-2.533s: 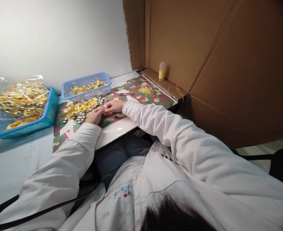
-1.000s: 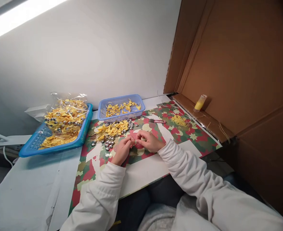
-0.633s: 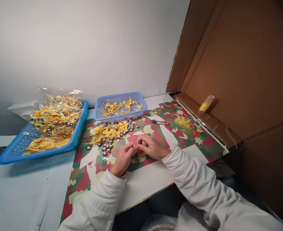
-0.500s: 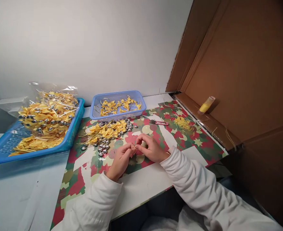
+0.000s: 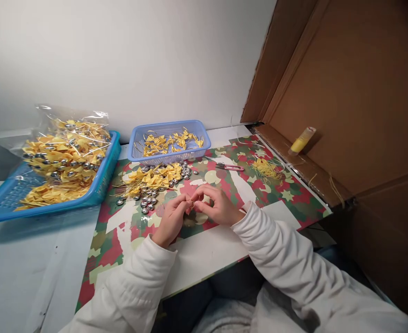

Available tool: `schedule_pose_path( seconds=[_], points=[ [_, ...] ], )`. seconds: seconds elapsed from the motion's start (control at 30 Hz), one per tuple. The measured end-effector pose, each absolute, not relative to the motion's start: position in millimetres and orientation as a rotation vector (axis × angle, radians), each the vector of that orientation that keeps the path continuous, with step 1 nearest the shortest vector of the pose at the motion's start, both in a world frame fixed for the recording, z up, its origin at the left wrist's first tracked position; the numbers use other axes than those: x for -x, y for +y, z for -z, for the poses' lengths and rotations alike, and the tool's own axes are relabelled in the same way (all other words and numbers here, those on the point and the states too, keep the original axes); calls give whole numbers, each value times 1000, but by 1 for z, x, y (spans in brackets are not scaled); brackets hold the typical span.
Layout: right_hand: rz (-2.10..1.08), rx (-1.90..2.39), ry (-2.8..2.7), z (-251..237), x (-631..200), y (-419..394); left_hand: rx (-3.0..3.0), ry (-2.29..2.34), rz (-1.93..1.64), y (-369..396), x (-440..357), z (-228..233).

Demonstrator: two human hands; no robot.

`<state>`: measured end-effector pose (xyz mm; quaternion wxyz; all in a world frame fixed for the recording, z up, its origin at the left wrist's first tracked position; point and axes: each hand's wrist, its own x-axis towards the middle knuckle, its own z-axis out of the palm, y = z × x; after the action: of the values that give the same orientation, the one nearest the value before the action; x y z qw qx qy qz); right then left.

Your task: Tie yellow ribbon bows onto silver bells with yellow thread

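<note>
Small piece (image 5: 192,204) pinched between both hands, too tiny to identify; sits over the patterned mat (image 5: 127,231), just below centre of frame. Left hand (image 5: 171,221) and right hand (image 5: 215,206) meet fingertip to fingertip, both pinches narrow and closed on it. Its long axis and which way it points: cannot tell, the fingers hide it.

Change from half a second ago: hands slid slightly up the frame, toward 12 o'clock, pinch unchanged; most of the shift looks like head motion, since baskets and mat moved too. Judgement: same fine fiddling step goes on, no release, no new part picked.

Around the hands: loose pile of yellow bows (image 5: 151,178) and silver beads (image 5: 147,202) at 10–11 o'clock, near but not touching. Small blue basket (image 5: 134,150) with more bows at 12 o'clock, behind the pile. Large blue basket (image 5: 3,215) with a clear bag of bows, well apart at 9–10 o'clock. Red thread snips (image 5: 229,167) at 1 o'clock. Tangle of yellow thread (image 5: 267,169) at 2 o'clock. Yellow spool (image 5: 301,141) on the cardboard ledge (image 5: 315,185), far at 2 o'clock.
</note>
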<state>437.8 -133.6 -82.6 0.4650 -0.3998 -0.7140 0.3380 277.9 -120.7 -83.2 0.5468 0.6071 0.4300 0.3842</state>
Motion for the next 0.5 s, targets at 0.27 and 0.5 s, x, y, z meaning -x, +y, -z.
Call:
schedule_pose_path(
  seconds=[0.27,0.5],
  points=[
    [-810,946,-1665,86,-435,-131,-1453,1006,-901,-120,-278,80],
    [-789,1028,-1762,86,-437,-130,-1421,995,-930,-120,-279,81]
  ],
)
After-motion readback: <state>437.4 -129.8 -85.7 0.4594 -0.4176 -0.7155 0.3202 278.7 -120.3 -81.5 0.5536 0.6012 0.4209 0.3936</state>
